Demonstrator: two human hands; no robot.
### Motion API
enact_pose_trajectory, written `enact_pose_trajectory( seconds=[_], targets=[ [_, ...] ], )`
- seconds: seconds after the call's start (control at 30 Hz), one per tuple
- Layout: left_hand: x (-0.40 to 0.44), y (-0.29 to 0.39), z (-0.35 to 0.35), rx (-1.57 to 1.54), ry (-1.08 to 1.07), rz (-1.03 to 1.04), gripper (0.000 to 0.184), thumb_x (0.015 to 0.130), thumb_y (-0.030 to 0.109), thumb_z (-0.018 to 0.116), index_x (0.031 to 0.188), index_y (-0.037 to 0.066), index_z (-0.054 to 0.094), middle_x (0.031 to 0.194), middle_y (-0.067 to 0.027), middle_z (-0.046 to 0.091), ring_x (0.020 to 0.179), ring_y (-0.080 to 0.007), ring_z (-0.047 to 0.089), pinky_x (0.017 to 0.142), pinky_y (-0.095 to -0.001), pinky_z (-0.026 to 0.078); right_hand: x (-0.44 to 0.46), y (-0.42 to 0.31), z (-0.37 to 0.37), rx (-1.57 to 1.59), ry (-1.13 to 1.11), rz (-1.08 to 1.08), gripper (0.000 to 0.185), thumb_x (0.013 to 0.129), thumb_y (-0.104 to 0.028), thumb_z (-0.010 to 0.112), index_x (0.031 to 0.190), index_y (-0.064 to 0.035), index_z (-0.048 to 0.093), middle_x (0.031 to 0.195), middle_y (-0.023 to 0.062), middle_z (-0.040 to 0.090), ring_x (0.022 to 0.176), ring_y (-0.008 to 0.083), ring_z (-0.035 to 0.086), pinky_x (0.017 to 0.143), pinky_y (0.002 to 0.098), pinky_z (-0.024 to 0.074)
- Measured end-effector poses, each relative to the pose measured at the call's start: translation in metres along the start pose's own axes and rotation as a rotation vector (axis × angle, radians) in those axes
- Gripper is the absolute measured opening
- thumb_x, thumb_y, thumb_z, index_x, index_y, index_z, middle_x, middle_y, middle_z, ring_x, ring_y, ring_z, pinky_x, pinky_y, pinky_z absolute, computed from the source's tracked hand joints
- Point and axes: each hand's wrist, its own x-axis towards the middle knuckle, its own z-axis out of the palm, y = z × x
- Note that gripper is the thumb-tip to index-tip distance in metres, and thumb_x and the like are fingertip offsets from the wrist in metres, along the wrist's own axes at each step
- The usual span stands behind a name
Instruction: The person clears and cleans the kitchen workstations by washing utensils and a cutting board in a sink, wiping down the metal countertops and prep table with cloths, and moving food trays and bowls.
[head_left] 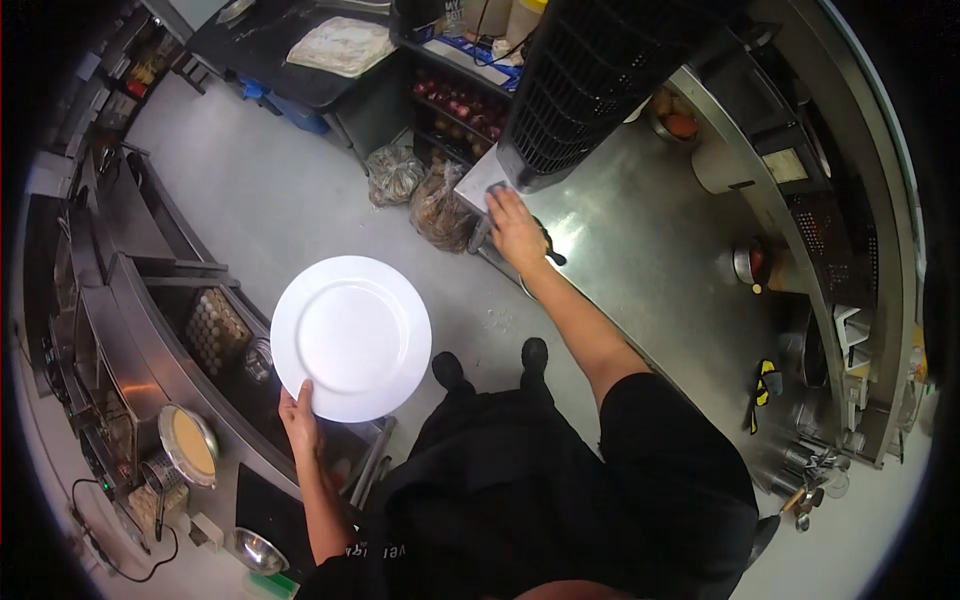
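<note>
A round white plate (350,338) is held out over the floor, upper face showing. My left hand (300,412) grips its lower-left rim, thumb on top and the other fingers mostly hidden beneath. My right hand (518,232) reaches forward with its fingers stretched out to a pale box (476,184) at the counter's corner. A small dark patch lies at those fingertips; whether it is an opening or an object I cannot tell. Right beside the box rises a tall black slatted tower (570,110). Under the right wrist a black-handled item (549,243) partly shows.
A steel counter (640,260) runs along my right, with a yellow-and-black item (767,385) on it. On the left are a tray of eggs (217,330) and a bowl of yellowish liquid (188,445). Plastic bags (440,208) sit on the floor ahead. Dough (341,46) lies on a dark table.
</note>
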Motion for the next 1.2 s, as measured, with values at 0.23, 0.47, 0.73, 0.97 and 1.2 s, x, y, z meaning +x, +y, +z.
enact_pose_trajectory(
  seconds=[0.23,0.47,0.73,0.97,1.2],
  targets=[
    [-0.015,0.017,0.055,0.079,-0.061,0.009,0.035,0.088,0.005,0.055,0.121,-0.004,0.047,0.109,-0.0144,0.059,0.094,-0.0201,0.059,0.084,-0.0314,0.047,0.059,-0.006,0.039,0.157,0.011,-0.133,0.039,0.074,-0.009,0.057,0.113,-0.0076,0.058,0.126,0.0086,0.052,0.121,0.0286,0.044,0.099,0.0354,0.0399],
    [-0.031,0.010,0.111,0.074,-0.163,0.001,0.027,0.087,0.007,0.057,0.113,-0.003,0.053,0.103,-0.0107,0.062,0.089,-0.0162,0.059,0.080,-0.0293,0.046,-0.093,0.108,-0.048,0.168,0.022,0.011,0.035,0.082,-0.009,0.054,0.117,-0.0083,0.056,0.128,0.0116,0.050,0.117,0.0268,0.049,0.096,0.0361,0.0420],
    [-0.070,-0.025,0.190,-0.048,-0.123,-0.100,0.030,0.085,0.010,0.059,0.112,-0.001,0.054,0.100,-0.0094,0.063,0.088,-0.0165,0.060,0.079,-0.0292,0.047,-0.072,0.341,-0.128,-0.118,0.314,0.677,0.040,0.079,-0.004,0.053,0.118,-0.0027,0.055,0.121,0.0191,0.054,0.114,0.0349,0.049,0.096,0.0406,0.0412],
    [-0.102,-0.048,0.227,-0.044,-0.108,-0.139,0.035,0.084,0.013,0.061,0.114,-0.002,0.053,0.101,-0.0097,0.063,0.088,-0.0166,0.060,0.079,-0.0286,0.046,0.047,0.338,-0.043,-0.005,0.207,0.515,0.042,0.077,-0.011,0.054,0.118,-0.0051,0.056,0.125,0.0189,0.051,0.115,0.0324,0.049,0.097,0.0405,0.0408],
    [-0.092,-0.036,0.286,0.127,-0.243,-0.223,0.036,0.085,0.010,0.059,0.117,-0.005,0.051,0.107,-0.0126,0.061,0.092,-0.0188,0.059,0.081,-0.0313,0.047,-0.011,0.265,-0.080,0.221,-0.052,-0.031,0.042,0.071,-0.001,0.061,0.113,-0.0064,0.059,0.130,0.0104,0.050,0.125,0.0273,0.042,0.101,0.0352,0.0374]
  ],
)
